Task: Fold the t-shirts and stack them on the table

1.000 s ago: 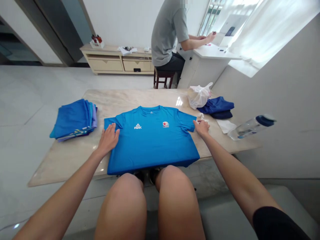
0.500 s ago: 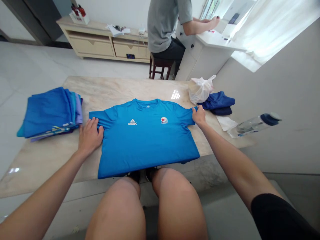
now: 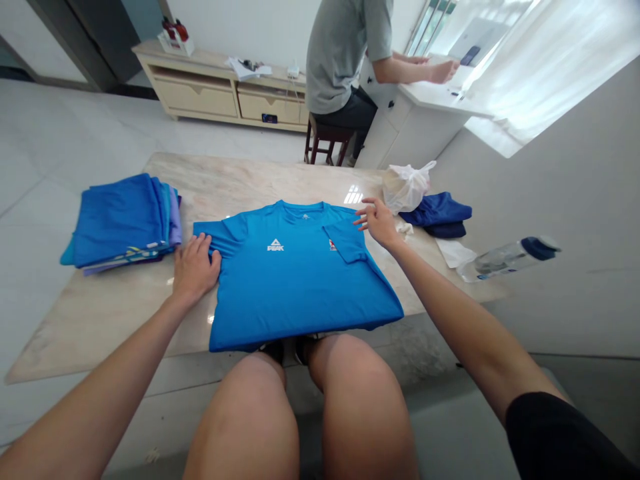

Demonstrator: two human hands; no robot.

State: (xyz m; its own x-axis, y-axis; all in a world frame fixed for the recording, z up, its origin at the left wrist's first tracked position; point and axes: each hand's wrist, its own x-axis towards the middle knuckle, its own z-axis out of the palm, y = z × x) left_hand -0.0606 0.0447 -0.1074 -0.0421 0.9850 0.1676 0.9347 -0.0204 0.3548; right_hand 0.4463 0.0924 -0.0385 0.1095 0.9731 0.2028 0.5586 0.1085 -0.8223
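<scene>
Bright blue short-sleeved T-shirt point(image 3: 300, 287), flat and face up on the marble table point(image 3: 100, 327), collar far, hem at the near edge. White PEAK logo point(image 3: 275, 245) on the chest; right-hand sleeve point(image 3: 345, 241) folded inward, partly over a small badge point(image 3: 333, 246); left-hand sleeve point(image 3: 215, 237) spread out.

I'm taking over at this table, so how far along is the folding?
Done: a stack of folded blue shirts sits at the left. In hand: a blue T-shirt, its sleeve by the right hand folded inward over the badge, the left hand on the other side. Left: that other sleeve, lying unfolded.
</scene>
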